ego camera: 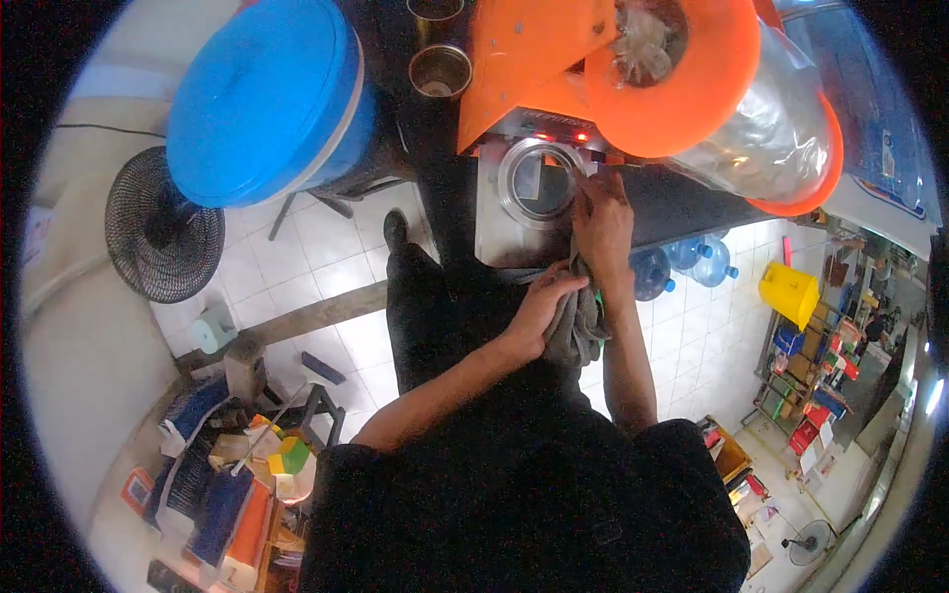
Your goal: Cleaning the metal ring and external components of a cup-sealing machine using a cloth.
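Note:
Bunched in my left hand (pixel 540 307) is a grey cloth (pixel 574 333) that hangs down in front of my black clothing. A narrow part of the cloth runs up beneath my right hand (pixel 604 222), whose fingers are curled around it. These fingertips are at the right edge of a clear round ring (pixel 507 181), on the metal tray (pixel 500 241) of an orange cup-sealing machine (pixel 511 67). Red lights glow on the machine's front panel. Beneath the right fingers, the cloth's end is hidden.
A film roll with orange end discs (pixel 671 111) juts out at the right. Two metal cups (pixel 440 72) stand left of the machine. A blue-lidded tub (pixel 259 96) and a black fan (pixel 163 222) are further left. Water bottles (pixel 689 256) lie below the dark counter (pixel 689 204).

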A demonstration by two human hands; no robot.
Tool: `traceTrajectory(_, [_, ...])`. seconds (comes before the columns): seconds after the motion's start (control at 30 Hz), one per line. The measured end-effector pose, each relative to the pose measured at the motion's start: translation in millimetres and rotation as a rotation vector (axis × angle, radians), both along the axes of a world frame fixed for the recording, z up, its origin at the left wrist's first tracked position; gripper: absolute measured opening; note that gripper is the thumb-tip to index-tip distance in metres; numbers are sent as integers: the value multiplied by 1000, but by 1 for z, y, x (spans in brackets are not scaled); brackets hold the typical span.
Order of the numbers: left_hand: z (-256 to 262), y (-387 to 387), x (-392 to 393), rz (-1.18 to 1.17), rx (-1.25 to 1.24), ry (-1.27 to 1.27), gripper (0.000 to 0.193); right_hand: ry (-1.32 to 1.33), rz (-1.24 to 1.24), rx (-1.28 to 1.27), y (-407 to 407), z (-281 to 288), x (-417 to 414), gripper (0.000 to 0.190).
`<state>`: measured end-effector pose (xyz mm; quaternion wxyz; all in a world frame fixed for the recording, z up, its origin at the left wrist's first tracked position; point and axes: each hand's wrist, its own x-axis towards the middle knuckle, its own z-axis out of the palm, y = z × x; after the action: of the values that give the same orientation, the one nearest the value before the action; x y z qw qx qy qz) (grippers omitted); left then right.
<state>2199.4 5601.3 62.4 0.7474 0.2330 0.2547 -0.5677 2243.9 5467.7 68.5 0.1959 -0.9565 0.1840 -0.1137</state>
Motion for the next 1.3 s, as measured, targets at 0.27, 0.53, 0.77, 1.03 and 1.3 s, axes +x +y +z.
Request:
traceTrajectory(0.27, [8,1,8,1,38,22,38,-74,-67,59,-7,-9,10,16])
traceTrajectory(0.53, [6,-1,3,41,-3,27,43,-23,-77,-26,-1,-5,7,13])
traceTrajectory(0.77, [14,3,14,64,22,30,48,6,-81,1,-6,-5,18,10])
traceTrajectory(1.03, [9,1,14,85,-11,29,46,71,83,-69,-6,4,10,17])
traceTrajectory(1.3, [12,0,19,108,-2,25,43,184,166,-206,-14,7,20,25])
